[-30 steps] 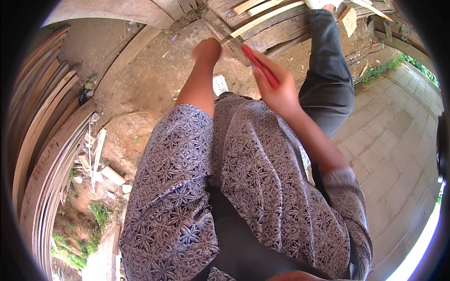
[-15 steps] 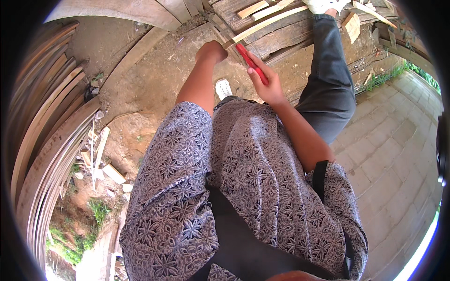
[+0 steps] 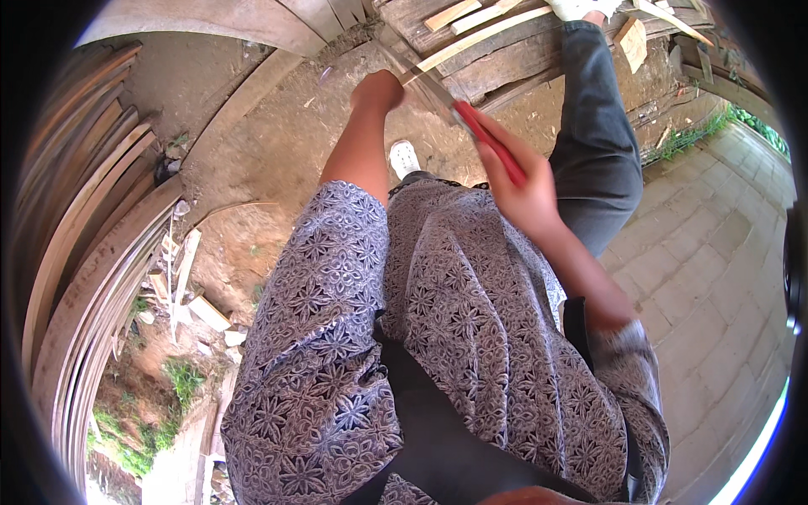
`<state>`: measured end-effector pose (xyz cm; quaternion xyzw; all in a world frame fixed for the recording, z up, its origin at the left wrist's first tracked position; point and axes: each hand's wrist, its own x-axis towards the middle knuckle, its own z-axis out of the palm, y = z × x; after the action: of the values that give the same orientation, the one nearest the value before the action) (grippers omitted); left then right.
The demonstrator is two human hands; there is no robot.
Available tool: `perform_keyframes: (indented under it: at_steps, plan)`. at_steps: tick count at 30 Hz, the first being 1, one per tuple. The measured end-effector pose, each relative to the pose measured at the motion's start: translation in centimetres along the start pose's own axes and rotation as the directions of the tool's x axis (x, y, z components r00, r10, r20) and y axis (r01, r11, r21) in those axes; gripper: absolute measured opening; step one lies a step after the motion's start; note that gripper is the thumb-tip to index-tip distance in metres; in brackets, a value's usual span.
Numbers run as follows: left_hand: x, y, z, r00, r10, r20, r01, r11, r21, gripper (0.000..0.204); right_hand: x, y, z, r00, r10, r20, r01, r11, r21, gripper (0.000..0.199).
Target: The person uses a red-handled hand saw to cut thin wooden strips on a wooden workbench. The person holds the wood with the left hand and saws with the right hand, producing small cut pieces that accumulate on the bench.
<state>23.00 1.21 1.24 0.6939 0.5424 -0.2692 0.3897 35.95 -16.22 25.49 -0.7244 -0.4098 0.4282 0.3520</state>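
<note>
Dirt ground (image 3: 282,139), weathered planks (image 3: 505,71) beyond. Left hand (image 3: 378,91) closed round one end of a pale wood strip (image 3: 480,39) reaching over the planks; right hand (image 3: 525,192) grips a red-handled saw (image 3: 473,120), its blade crossing the strip.

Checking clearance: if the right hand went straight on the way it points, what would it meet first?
Likely the pale wooden strip, where the saw blade crosses it beside the left hand; depth unclear.
</note>
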Motion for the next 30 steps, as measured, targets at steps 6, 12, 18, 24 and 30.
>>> perform_keyframes:
  at_steps: [6,12,18,24,30]
  plan:
    - [0.0,0.0,-1.3,0.999,0.007,0.041,-0.009,0.999,0.033,0.034,8.5,5.1,5.4,0.997,-0.050,-0.059,0.052,0.998,0.035,0.039]
    - [-2.9,1.2,-0.3,0.968,0.078,-0.237,-0.065,0.996,0.060,0.039,6.8,8.6,3.4,0.999,-0.047,-0.025,0.051,0.987,0.155,0.039]
    - [-2.9,0.7,0.4,0.939,0.190,-0.285,-0.155,0.978,0.140,0.036,4.8,9.1,3.9,0.994,-0.083,-0.072,0.094,0.981,0.168,0.039]
    - [-2.9,2.0,-1.8,0.973,0.171,-0.153,-0.155,0.981,0.114,0.039,7.4,7.0,2.6,0.993,-0.090,-0.082,0.100,0.988,0.120,0.038]
    - [-1.6,1.3,-1.3,0.942,0.281,-0.185,-0.264,0.958,0.110,0.038,8.3,7.5,2.2,0.988,-0.144,-0.060,0.149,0.985,0.085,0.038]
